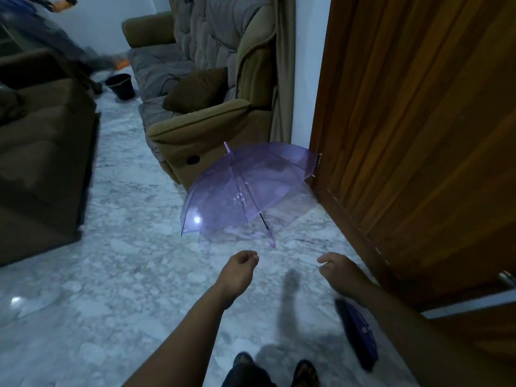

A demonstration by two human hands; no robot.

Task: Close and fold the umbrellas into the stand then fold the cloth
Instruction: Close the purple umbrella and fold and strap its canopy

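Note:
An open, see-through purple umbrella lies on its side on the marble floor, canopy leaning against the sofa and the wooden door. Its pink curved handle points toward me. My left hand hovers a short way in front of the handle with fingers loosely curled and nothing in it. My right hand is level with it to the right, fingers also curled and holding nothing. A black bucket stands far back on the floor beside the sofa. A dark blue blurred object shows under my right forearm.
A tan sofa with a brown cushion stands behind the umbrella. A dark brown armchair fills the left side. The wooden door runs along the right. Marble floor stretches between them. My feet show at the bottom.

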